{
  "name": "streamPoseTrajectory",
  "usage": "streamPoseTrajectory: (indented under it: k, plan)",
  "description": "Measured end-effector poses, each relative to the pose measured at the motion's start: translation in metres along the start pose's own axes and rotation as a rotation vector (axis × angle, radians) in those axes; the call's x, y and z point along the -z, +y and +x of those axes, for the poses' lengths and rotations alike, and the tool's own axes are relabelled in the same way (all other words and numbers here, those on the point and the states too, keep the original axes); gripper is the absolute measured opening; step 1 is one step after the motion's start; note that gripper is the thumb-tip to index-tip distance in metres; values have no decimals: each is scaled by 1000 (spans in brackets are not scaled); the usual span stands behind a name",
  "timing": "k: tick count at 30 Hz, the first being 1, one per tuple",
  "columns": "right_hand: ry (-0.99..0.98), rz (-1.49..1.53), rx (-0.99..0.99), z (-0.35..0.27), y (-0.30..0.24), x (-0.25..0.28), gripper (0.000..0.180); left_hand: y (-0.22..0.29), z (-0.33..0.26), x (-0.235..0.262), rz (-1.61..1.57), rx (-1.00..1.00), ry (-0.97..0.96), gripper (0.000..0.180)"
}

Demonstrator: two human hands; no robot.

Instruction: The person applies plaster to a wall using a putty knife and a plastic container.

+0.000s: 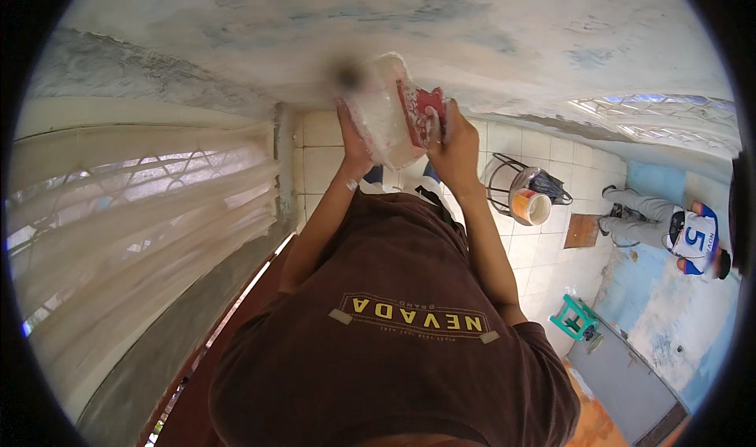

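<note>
In front of my chest, my left hand [354, 141] grips a translucent plastic tub [379, 124] by its left side. The tub is tilted and smeared with whitish paste. My right hand [457, 144] has its fingers wrapped round a red scraper [421, 112], and white paste coats parts of the tool. The scraper's edge lies at the tub's right side; whether it touches the rim I cannot tell. A dark blurred spot covers the area beside the tub's upper left.
A patchy plastered wall [480, 22] rises ahead. Sheer curtains [157, 187] hang at the left. On the tiled floor [543, 250] stand a dark-framed chair [502, 163] with a bucket [535, 207], and a green stool [573, 318]. Another person [693, 238] stands at the far right.
</note>
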State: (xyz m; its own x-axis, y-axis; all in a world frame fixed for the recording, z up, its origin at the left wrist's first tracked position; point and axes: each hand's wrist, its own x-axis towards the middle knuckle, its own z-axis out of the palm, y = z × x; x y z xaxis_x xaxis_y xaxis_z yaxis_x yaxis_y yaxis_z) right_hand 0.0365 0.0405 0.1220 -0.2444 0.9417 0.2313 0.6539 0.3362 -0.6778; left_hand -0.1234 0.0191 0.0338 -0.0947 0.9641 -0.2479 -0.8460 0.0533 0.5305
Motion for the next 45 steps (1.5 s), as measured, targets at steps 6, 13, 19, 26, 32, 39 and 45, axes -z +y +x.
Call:
streamPoseTrajectory:
  k: [6,13,19,26,32,39,45]
  plan:
    - [-82,-22,191,4,-2,-29,22,-33,7,0,-80,14,-54,79]
    - [-53,60,10,25,-30,27,25,-39,13,-1,-292,-15,-132,81]
    - [-193,-143,61,15,-30,26,26,-44,19,6,-265,-10,-88,81]
    - [-198,-150,149,9,-15,7,31,-38,19,-4,-258,91,-2,82]
    - [-127,-97,105,9,-27,22,31,-39,15,-4,-153,15,0,76]
    - [-169,-104,-12,15,-23,36,32,-28,16,-15,-242,76,-205,75]
    - [-196,-215,59,7,-5,28,25,-44,24,-28,-90,180,-124,81]
